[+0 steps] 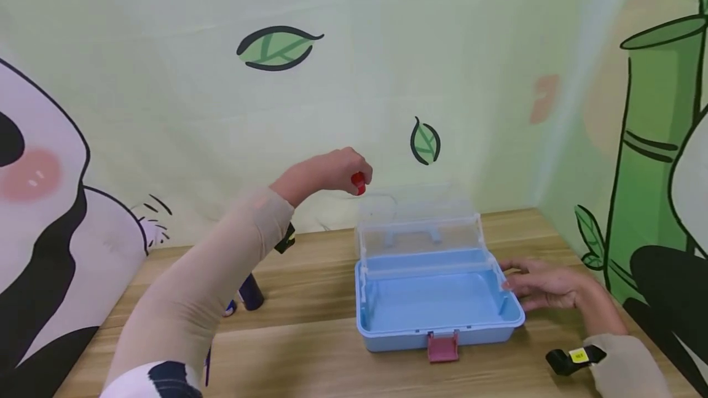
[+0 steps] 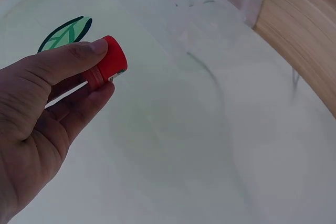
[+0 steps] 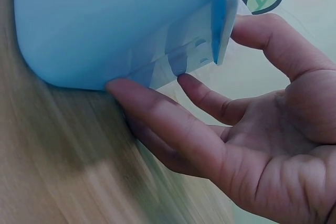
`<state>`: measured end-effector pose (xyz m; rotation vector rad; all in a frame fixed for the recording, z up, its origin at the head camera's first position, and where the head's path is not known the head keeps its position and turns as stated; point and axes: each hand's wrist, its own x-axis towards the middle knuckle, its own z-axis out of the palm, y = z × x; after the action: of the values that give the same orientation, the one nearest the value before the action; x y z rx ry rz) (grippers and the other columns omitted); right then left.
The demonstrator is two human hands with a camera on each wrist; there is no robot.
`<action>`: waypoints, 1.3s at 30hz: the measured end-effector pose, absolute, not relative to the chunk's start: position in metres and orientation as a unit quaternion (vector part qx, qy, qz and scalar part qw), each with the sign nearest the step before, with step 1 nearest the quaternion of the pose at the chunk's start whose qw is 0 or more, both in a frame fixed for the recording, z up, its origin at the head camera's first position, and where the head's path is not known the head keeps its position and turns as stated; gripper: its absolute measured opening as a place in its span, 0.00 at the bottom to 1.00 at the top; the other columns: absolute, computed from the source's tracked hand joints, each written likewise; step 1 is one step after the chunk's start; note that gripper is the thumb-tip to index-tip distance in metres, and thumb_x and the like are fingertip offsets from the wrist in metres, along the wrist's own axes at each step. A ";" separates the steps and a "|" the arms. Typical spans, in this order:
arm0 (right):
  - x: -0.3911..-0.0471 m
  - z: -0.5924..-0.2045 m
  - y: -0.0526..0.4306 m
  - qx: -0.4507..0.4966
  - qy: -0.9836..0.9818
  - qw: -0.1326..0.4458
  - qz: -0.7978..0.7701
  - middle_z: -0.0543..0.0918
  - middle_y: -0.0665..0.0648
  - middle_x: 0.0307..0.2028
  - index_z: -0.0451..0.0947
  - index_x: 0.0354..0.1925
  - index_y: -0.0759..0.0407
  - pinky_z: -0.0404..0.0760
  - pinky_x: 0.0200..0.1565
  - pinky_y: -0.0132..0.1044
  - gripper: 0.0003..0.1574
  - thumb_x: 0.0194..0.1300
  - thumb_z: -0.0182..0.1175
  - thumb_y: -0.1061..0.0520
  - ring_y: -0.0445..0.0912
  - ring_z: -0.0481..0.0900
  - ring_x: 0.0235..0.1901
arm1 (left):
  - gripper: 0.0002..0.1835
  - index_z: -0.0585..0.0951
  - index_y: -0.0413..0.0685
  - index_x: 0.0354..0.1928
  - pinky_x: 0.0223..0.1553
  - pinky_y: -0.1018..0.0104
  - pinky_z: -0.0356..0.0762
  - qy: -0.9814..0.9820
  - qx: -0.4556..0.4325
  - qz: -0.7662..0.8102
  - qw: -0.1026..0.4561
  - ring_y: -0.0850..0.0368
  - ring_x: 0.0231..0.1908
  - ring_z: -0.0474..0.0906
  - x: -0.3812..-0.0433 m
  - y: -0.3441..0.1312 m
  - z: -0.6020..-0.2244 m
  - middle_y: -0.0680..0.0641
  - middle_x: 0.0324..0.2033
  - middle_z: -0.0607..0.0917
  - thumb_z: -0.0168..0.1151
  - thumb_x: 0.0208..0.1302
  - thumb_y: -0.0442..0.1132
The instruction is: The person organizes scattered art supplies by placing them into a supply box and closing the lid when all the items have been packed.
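Note:
My left hand (image 1: 344, 171) is raised above the table, behind and left of the box, in front of the wall sheet. Between thumb and fingertips it pinches a short red cylinder (image 2: 113, 59) with a narrower ribbed band and a bit of label at its edge. A light blue plastic box (image 1: 439, 339) stands on the table, its clear lid (image 1: 415, 232) tipped back and its inside bare. My right hand (image 1: 547, 284) is at the box's right end, loosely spread fingers touching the rim and end wall. A pink latch (image 1: 443, 347) hangs down at the front.
A dark blue cylinder (image 1: 251, 292) stands on the wooden table (image 1: 298, 355) left of the box, partly behind my left forearm. Beside it a small blue-and-white thing (image 1: 230, 308) peeks out. A printed sheet (image 1: 354, 78) covers the wall behind.

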<state>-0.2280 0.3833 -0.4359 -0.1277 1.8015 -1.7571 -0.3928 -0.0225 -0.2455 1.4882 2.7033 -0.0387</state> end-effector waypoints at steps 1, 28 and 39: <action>-0.228 -0.436 0.383 -0.048 0.681 0.306 -0.663 0.70 0.74 0.64 0.32 0.75 0.78 0.80 0.55 0.58 0.52 0.74 0.57 0.60 0.60 0.80 0.57 | 0.10 0.86 0.42 0.47 0.48 0.63 0.81 0.877 0.479 -0.010 0.031 0.50 0.42 0.79 -0.395 -0.019 -0.247 0.46 0.42 0.86 0.70 0.64 0.33; -0.227 -0.437 0.381 -0.045 0.674 0.299 -0.674 0.73 0.72 0.61 0.31 0.74 0.78 0.81 0.55 0.57 0.52 0.74 0.56 0.60 0.60 0.81 0.56 | 0.12 0.86 0.44 0.50 0.47 0.66 0.80 0.880 0.459 0.007 0.118 0.52 0.42 0.78 -0.447 0.013 -0.283 0.49 0.41 0.84 0.69 0.64 0.30; -0.230 -0.439 0.382 -0.040 0.680 0.295 -0.670 0.72 0.73 0.62 0.33 0.75 0.77 0.81 0.54 0.56 0.52 0.74 0.57 0.59 0.60 0.81 0.56 | 0.12 0.86 0.43 0.47 0.48 0.62 0.79 0.850 0.499 -0.083 0.151 0.52 0.43 0.77 -0.448 0.023 -0.267 0.49 0.41 0.85 0.67 0.62 0.26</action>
<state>-0.2295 0.3818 -0.4388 -0.1068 1.8108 -1.7827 -0.4485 0.0232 -0.2673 1.4320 2.4393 -0.2369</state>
